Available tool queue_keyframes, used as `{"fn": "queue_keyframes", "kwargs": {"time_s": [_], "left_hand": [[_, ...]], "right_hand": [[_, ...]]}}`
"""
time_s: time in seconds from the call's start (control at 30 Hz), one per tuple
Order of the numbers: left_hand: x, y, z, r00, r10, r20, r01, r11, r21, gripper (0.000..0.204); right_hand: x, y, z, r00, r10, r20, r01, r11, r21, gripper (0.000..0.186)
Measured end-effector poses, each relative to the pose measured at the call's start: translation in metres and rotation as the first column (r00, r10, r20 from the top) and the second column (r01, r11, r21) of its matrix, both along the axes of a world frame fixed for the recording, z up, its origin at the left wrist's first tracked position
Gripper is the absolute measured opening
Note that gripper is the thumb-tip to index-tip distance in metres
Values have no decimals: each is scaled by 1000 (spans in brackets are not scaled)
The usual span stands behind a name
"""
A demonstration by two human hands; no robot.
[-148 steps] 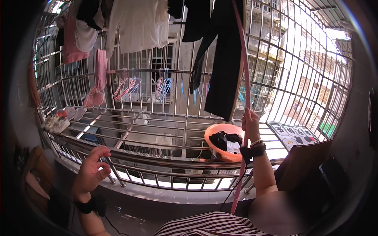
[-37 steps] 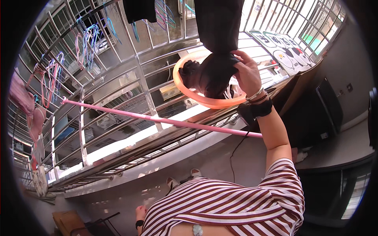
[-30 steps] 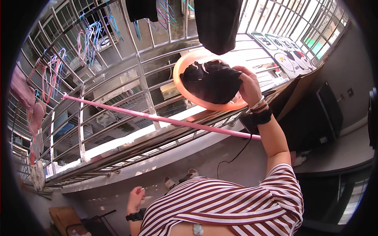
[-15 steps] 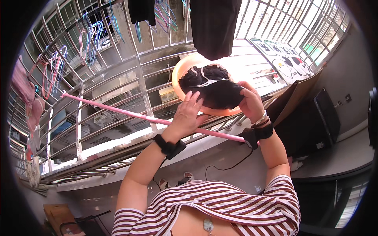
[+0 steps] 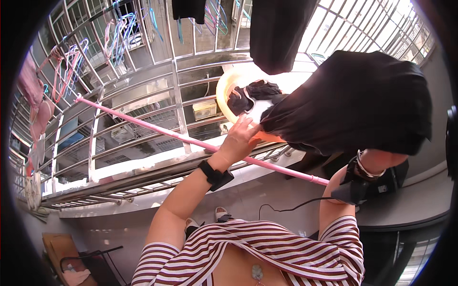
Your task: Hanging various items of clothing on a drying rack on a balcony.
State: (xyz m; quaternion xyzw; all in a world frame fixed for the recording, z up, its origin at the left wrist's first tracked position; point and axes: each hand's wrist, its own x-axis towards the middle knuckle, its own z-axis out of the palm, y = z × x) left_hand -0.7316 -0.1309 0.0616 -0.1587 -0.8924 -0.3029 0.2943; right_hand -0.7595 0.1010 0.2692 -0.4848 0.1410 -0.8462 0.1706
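Note:
A large black garment [image 5: 353, 105] is stretched out over the right side of an orange basin [image 5: 224, 93]. My right hand [image 5: 386, 159] holds it up at the right, with the cloth draped over the fingers and hiding them. At the garment's narrow, gathered left end, my left hand [image 5: 237, 139] is closed on the cloth, its fingertips partly hidden by the folds. More dark clothing [image 5: 260, 90] with a white part lies in the basin, just beyond my left hand.
A pink pole [image 5: 157, 128] slants across in front of the metal railing [image 5: 179, 95], passing under my arms. Dark clothes [image 5: 276, 35] hang overhead. Several coloured hangers [image 5: 121, 38] hang at the upper left. A cable [image 5: 286, 209] trails from my right wrist.
My right hand has moved right and towards me, pulling the black garment up out of the basin and spreading it wide. My left hand has shifted slightly right and stays near the basin.

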Motion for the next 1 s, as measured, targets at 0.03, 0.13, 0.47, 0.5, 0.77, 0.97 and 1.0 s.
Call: {"fn": "queue_keyframes", "kwargs": {"time_s": [0.03, 0.13, 0.47, 0.5, 0.77, 0.97, 1.0], "left_hand": [[6, 4, 7, 998, 19, 65, -18, 1000, -13, 54], [45, 22, 34, 954, -269, 135, 207, 911, 357, 69], [192, 13, 18, 431, -902, 23, -261, -100, 960, 67], [212, 6, 7, 484, -875, 15, -282, -140, 949, 66], [409, -81, -39, 951, -306, 42, -181, -441, 879, 60], [562, -146, -17, 960, 275, 49, 46, -331, 943, 55], [578, -155, -6, 928, 367, 55, 51, -273, 961, 54]], "right_hand": [[6, -7, 2, 1000, 12, -17, -11, 1000, 4, 37], [30, -34, 2, 995, 86, -45, -85, 996, 30, 36], [166, -154, 13, 842, 540, -12, -539, 842, 20, 31], [184, -168, 12, 805, 593, 8, -593, 805, 23, 30], [304, -245, -20, 447, 763, 467, -889, 436, 139, 30], [304, -275, -63, 663, 734, -150, -297, 441, 847, 33], [298, -279, -69, 551, 747, -372, -86, 494, 865, 35]]}}
